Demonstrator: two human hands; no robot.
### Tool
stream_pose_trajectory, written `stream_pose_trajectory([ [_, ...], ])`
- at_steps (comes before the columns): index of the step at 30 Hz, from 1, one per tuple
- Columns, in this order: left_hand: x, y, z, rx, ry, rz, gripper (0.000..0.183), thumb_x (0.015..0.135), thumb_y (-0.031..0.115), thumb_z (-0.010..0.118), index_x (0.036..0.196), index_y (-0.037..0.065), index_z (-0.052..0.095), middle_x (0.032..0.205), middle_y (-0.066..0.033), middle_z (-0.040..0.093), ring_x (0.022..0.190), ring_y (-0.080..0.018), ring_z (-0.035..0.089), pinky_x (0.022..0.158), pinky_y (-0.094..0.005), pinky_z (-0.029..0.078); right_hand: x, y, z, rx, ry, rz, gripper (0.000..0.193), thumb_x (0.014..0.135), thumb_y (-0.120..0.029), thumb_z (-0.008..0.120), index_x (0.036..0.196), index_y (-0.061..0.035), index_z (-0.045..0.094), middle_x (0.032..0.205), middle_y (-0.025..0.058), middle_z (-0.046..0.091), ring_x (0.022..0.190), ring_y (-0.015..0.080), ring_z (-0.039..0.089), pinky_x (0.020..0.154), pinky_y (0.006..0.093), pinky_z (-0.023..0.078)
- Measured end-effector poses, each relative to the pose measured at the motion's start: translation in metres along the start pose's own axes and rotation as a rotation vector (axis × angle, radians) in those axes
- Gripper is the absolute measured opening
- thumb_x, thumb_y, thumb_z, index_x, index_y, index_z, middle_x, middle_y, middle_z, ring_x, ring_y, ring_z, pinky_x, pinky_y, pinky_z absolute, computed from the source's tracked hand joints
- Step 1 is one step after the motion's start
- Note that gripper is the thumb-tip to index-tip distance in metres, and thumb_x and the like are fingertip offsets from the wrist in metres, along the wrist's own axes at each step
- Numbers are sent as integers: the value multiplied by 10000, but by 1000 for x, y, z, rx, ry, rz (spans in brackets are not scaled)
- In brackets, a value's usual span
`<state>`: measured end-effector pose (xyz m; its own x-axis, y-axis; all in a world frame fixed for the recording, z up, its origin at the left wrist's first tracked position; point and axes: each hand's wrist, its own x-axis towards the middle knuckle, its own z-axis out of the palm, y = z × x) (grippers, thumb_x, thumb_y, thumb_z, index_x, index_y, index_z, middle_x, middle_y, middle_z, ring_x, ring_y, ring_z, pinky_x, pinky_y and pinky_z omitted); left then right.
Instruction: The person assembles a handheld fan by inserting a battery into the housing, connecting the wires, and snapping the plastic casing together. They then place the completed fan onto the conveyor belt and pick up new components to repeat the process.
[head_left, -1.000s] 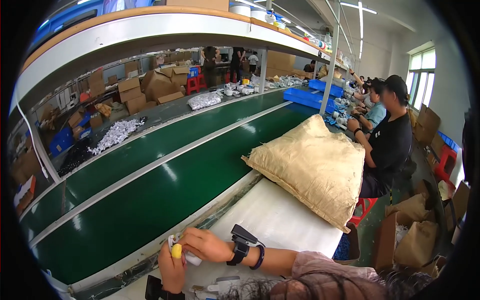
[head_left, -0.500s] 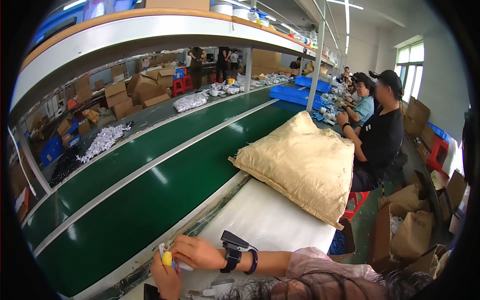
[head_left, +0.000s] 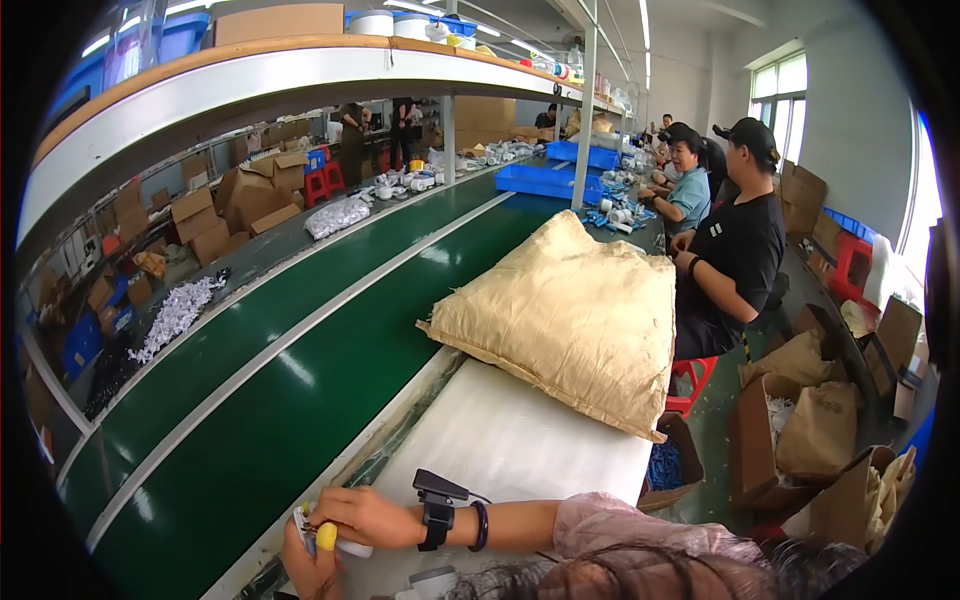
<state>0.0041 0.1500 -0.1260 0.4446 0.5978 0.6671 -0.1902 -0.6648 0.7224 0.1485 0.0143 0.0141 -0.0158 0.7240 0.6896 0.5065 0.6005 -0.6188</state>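
At the lower left, my left hand (head_left: 308,562) is closed round a small white part (head_left: 301,520) with a rounded yellow piece (head_left: 326,537) on it. My right hand (head_left: 365,516) meets it from the other side, thumb and fingers closed on the same part. Fingers hide most of the part, so its exact kind cannot be told. A smooth white piece (head_left: 355,548) shows just under my right hand. Closer to me, a white and grey piece (head_left: 432,578) lies on the pale bench top (head_left: 490,430), partly covered by hair.
A big tan paper sack (head_left: 560,310) rests on the bench ahead. Left of it runs a green conveyor belt (head_left: 300,440) under a long shelf (head_left: 300,65). Blue trays (head_left: 545,182) stand at the far end. A co-worker in black (head_left: 735,250) sits to the right, near open cartons (head_left: 765,440).
The whole view has shifted, so the sack and belt appear further left and slightly higher. Both hands remain together on the small part, which has turned a little between the fingers.
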Motion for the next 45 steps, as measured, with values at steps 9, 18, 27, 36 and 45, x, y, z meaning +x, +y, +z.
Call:
stream_pose_trajectory([
  [9,51,94,-56,565,-255,111,352,891,308,602,1058,-2,608,851,-195,635,754,-343,595,661,-415,443,6,6,-26,105,54,116,225,805,-7,603,1022,-33,551,942,139,568,850,344,586,697,397,477],
  [18,60,126,-53,646,-97,22,329,877,296,642,967,-21,630,749,-122,626,644,-221,562,610,-357,435,3,9,-24,90,-139,161,105,837,-75,567,920,-11,569,813,144,551,763,344,573,637,386,450],
  [27,54,98,-72,365,172,-451,321,849,258,692,898,-55,638,663,-49,572,575,-122,481,506,-298,399,-4,16,-18,143,-283,30,68,852,-86,583,890,-34,563,819,122,585,760,328,582,646,404,446],
  [36,33,39,-105,36,461,-700,361,842,306,704,837,-41,603,752,-118,621,647,-200,572,564,-343,443,-15,28,-8,115,-314,-2,87,856,-112,566,835,-28,569,790,140,587,775,350,575,659,417,448],
  [45,16,22,-146,-162,689,-411,335,946,207,545,1240,54,501,1117,-73,604,922,-155,601,756,-301,494,-7,26,0,198,-548,-70,121,828,-155,587,847,-35,585,789,132,600,761,339,585,647,420,446],
])
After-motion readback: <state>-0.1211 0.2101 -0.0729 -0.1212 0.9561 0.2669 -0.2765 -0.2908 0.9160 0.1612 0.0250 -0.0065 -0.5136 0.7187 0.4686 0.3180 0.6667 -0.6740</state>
